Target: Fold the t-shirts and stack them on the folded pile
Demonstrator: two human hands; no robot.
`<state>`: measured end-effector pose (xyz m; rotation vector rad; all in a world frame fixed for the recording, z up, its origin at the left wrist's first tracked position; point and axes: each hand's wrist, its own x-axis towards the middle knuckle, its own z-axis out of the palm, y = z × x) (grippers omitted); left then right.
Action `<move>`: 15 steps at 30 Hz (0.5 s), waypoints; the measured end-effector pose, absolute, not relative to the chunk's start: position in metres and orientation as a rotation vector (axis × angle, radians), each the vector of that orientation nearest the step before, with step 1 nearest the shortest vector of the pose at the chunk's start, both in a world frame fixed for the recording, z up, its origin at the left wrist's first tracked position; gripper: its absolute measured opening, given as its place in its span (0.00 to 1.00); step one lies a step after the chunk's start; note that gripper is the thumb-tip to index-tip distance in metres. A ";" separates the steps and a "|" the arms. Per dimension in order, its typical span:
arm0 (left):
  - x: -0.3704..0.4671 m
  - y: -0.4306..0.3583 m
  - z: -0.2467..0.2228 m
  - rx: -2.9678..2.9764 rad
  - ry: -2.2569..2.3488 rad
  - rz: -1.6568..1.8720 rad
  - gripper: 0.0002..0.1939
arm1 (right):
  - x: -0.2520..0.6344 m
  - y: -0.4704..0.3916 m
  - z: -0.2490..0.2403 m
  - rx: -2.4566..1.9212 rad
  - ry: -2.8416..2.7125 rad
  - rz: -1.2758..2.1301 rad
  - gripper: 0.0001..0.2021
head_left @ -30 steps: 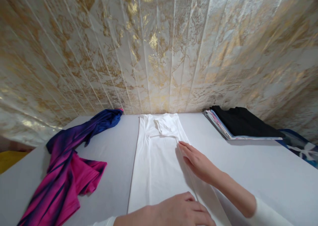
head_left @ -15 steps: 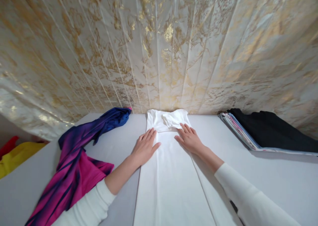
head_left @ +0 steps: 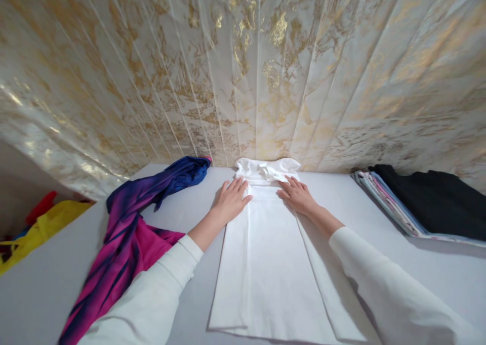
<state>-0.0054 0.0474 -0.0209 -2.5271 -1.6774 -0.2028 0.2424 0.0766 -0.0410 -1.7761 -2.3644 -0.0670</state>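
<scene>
A long white garment (head_left: 277, 264) lies lengthwise on the table, its sides folded inward and its far end bunched up near the curtain. My left hand (head_left: 231, 200) rests flat on its left edge, fingers spread, just below the bunched part. On the right edge, at about the same height, my right hand (head_left: 298, 196) lies with fingers apart, its fingertips touching the bunched cloth. Neither hand grips the fabric. The near hem of the garment shows toward the bottom of the view.
A pink and navy garment (head_left: 129, 223) lies crumpled at the left. At the right sits a folded stack with a black garment (head_left: 436, 198) on top. Yellow cloth (head_left: 56, 226) is at the far left. A gold-patterned curtain (head_left: 258, 72) hangs behind the white table (head_left: 334, 193).
Both hands have moved away toward the curtain, and the white garment has slid with them. Its far end is more bunched, and its near hem now shows. The view has shifted slightly.
</scene>
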 end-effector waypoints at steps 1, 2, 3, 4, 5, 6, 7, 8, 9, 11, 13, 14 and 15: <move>-0.003 0.039 -0.017 -2.528 -1.667 -0.209 0.26 | 0.243 0.069 -0.040 -1.766 -2.374 -0.066 0.23; 0.000 0.029 -0.013 -2.534 -1.653 -0.215 0.25 | 0.245 0.059 -0.039 -1.745 -2.390 -0.065 0.22; 0.004 0.017 -0.011 -2.545 -1.637 -0.221 0.25 | 0.246 0.048 -0.038 -1.710 -2.413 -0.063 0.21; 0.007 0.004 -0.009 -2.560 -1.620 -0.224 0.25 | 0.248 0.036 -0.039 -1.661 -2.438 -0.061 0.21; 0.011 -0.009 -0.010 -2.581 -1.603 -0.229 0.26 | 0.251 0.024 -0.040 -1.604 -2.463 -0.058 0.22; 0.014 -0.022 -0.011 -2.612 -1.582 -0.238 0.27 | 0.253 0.011 -0.041 -1.548 -2.482 -0.053 0.22; 0.017 -0.034 -0.014 -2.652 -1.557 -0.252 0.28 | 0.255 0.000 -0.043 -1.499 -2.492 -0.046 0.23; 0.019 -0.044 -0.018 -2.699 -1.527 -0.274 0.30 | 0.258 -0.010 -0.044 -1.466 -2.492 -0.038 0.23; 0.020 -0.052 -0.021 -2.742 -1.502 -0.293 0.30 | 0.259 -0.019 -0.045 -1.449 -2.486 -0.028 0.23; 0.020 -0.063 -0.026 -2.791 -1.494 -0.309 0.31 | 0.261 -0.031 -0.044 -1.438 -2.460 0.008 0.23; 0.020 -0.068 -0.025 -2.807 -1.511 -0.280 0.30 | 0.261 -0.039 -0.037 -1.425 -2.414 0.070 0.23; 0.021 -0.071 -0.022 -2.828 -1.495 -0.264 0.30 | 0.261 -0.043 -0.032 -1.405 -2.388 0.108 0.22; 0.022 -0.074 -0.018 -2.862 -1.449 -0.257 0.29 | 0.261 -0.048 -0.027 -1.376 -2.359 0.148 0.21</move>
